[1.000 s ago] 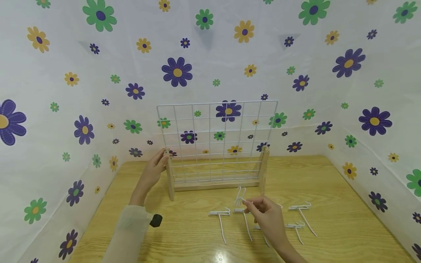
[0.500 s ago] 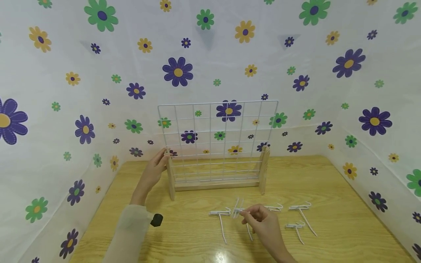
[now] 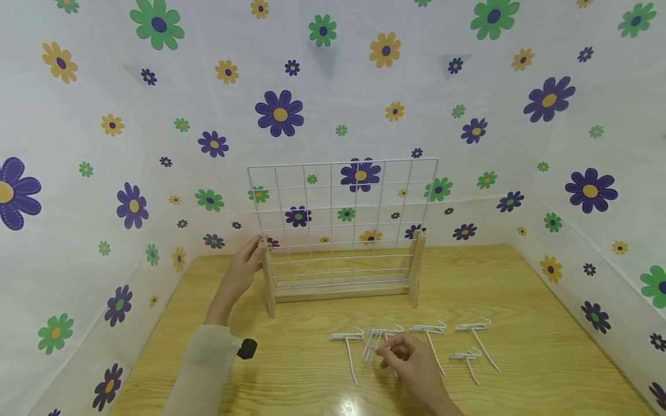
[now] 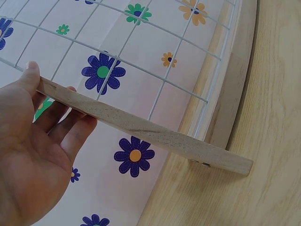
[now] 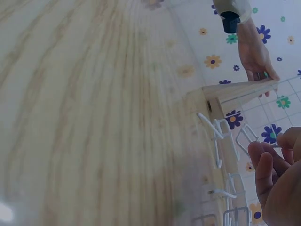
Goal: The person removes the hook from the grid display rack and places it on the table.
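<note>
A white wire grid panel [image 3: 332, 206] stands in a wooden base [image 3: 343, 293] with two upright posts. My left hand [image 3: 241, 273] grips the top of the left post [image 4: 136, 132], thumb on one side and fingertips on the other in the left wrist view. Low over the table, my right hand [image 3: 413, 361] pinches a white wire display hook [image 3: 370, 350] between thumb and fingers. In the right wrist view the looped end of that hook [image 5: 245, 139] sticks out past the fingertips. Right below it lies another hook [image 3: 382, 331], partly covered by the hand.
More white wire hooks lie in a loose row: one at the left [image 3: 347, 336], one right of the hand [image 3: 429, 329], a far-right one [image 3: 473, 327] and a shorter one [image 3: 466, 356]. Flowered sheeting [image 3: 333, 75] encloses the wooden tabletop [image 3: 291, 370] on the back and sides.
My right hand has come down and toward me with the pinched hook, uncovering a hook on its right. The left hand keeps its place on the post.
</note>
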{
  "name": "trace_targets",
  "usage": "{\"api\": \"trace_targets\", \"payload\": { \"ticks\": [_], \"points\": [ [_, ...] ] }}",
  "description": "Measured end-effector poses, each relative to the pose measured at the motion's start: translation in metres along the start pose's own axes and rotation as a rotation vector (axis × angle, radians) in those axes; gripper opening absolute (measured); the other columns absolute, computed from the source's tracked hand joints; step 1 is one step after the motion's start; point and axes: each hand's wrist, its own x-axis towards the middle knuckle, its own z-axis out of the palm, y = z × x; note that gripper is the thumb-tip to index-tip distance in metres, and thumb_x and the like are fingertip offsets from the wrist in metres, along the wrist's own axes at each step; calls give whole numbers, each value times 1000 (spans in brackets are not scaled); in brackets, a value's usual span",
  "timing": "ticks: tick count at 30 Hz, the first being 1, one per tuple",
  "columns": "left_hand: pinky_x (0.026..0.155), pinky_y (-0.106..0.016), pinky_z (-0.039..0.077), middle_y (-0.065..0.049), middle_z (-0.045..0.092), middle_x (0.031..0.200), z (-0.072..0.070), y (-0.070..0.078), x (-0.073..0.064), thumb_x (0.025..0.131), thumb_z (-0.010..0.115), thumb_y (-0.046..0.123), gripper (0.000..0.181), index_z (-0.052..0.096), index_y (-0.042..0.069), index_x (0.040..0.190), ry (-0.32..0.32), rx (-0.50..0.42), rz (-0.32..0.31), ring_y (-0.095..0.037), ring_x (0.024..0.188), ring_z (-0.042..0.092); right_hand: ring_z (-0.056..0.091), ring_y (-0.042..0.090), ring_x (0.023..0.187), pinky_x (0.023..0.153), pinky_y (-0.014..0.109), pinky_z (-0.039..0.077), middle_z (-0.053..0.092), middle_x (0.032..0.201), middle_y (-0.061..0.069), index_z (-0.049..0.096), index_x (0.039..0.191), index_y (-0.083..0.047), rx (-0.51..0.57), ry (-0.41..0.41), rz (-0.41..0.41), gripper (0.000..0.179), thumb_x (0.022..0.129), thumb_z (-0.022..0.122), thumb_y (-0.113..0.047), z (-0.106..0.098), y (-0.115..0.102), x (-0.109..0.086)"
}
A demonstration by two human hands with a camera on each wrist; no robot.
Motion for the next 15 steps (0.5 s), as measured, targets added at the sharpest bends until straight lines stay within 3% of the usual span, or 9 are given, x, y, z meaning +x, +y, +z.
{"api": "trace_targets", "payload": {
  "ticks": [2, 6, 15],
  "points": [
    [113, -49, 44, -23, 42, 158, -1, -9, 3, 112, 40, 43, 64, 23, 10, 165, 5, 9, 10, -40, 146, 40, 71, 21, 65, 54, 19, 54, 76, 80, 11, 67, 91, -1, 6, -18, -20, 12, 90, 79, -3, 1, 3, -1],
    [112, -48, 45, -23, 42, 158, -1, -9, 3, 112, 40, 43, 65, 23, 8, 165, 4, 10, 13, -41, 146, 40, 72, 21, 66, 70, 21, 61, 76, 86, 12, 67, 92, 2, 7, -52, 3, 12, 90, 78, -2, 2, 7, -1],
    [111, -48, 46, -23, 42, 158, 0, -9, 4, 113, 39, 42, 64, 24, 8, 165, 12, 23, 18, -41, 144, 41, 69, 15, 66, 71, 18, 56, 74, 78, 6, 68, 92, -2, -82, -56, 100, 14, 90, 80, -8, 3, 9, -3]
  ]
}}
